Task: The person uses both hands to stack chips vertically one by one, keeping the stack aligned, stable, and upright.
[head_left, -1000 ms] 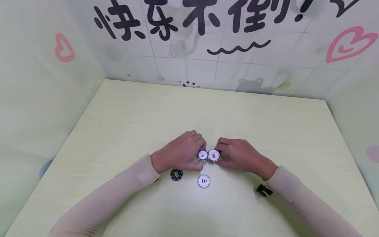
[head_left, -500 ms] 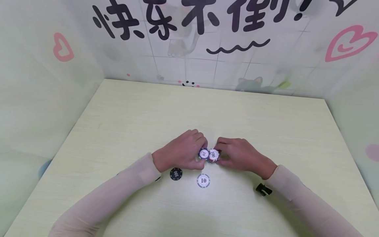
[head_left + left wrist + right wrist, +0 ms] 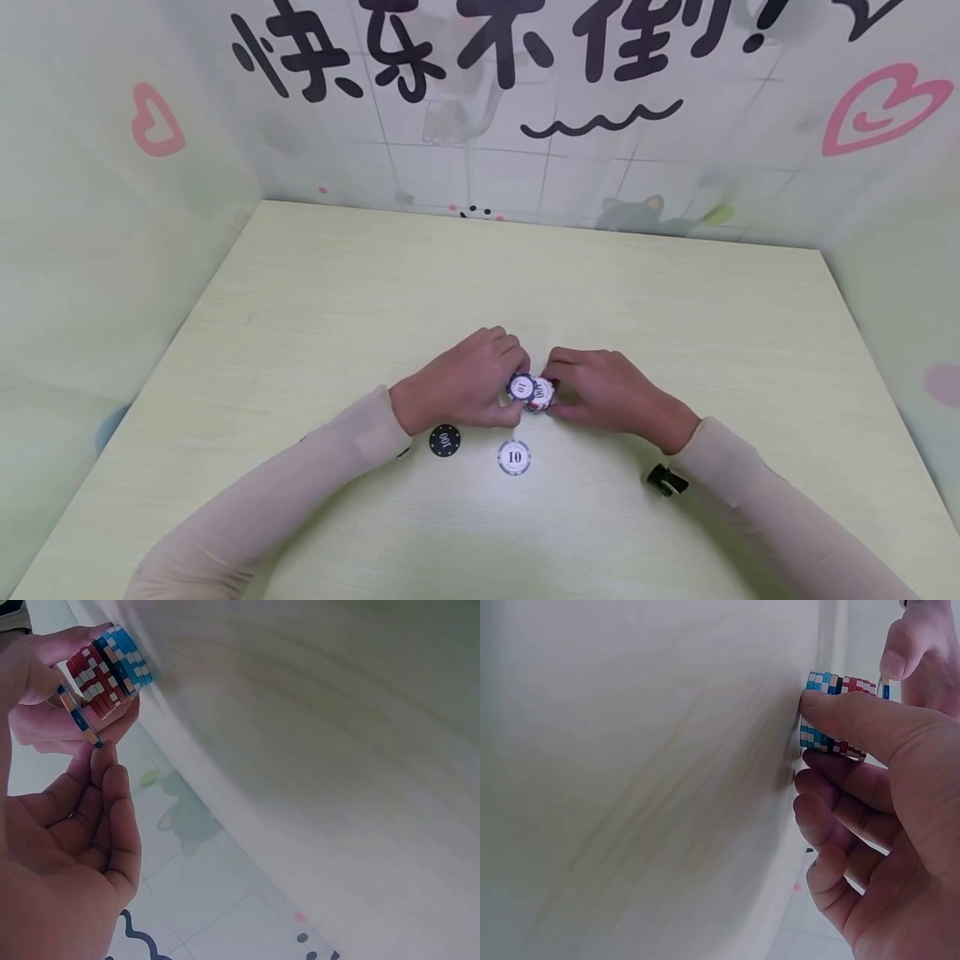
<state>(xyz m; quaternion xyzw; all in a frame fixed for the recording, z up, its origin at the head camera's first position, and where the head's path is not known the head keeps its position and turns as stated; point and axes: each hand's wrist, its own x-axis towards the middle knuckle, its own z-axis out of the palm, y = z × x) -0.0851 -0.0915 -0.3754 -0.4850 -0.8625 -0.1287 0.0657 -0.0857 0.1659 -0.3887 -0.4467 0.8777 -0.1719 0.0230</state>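
Note:
Between the thumb and fingers of my left hand (image 3: 472, 383) a dark blue poker chip (image 3: 521, 387) marked 10 is pinched. It overlaps the top of a chip stack (image 3: 542, 395) in the head view. My right hand (image 3: 600, 390) grips that stack around its sides. In the left wrist view the stack (image 3: 97, 679) shows light blue chips at the table end, a dark band, then red-and-white ones. The pinched chip (image 3: 79, 718) is tilted close over the stack's top. The top chip of the stack is white and reads 100, partly covered.
A black chip (image 3: 445, 441) marked 100 lies flat near my left wrist. Closer to the front is a light blue-edged chip (image 3: 514, 457) marked 10. A small black object (image 3: 667, 481) shows beside the right sleeve. A printed curtain (image 3: 480, 108) stands behind the table (image 3: 360, 292).
My left hand has moved slightly right, bringing the dark blue chip from beside the stack to overlapping its top. The right hand and stack stay in nearly the same place.

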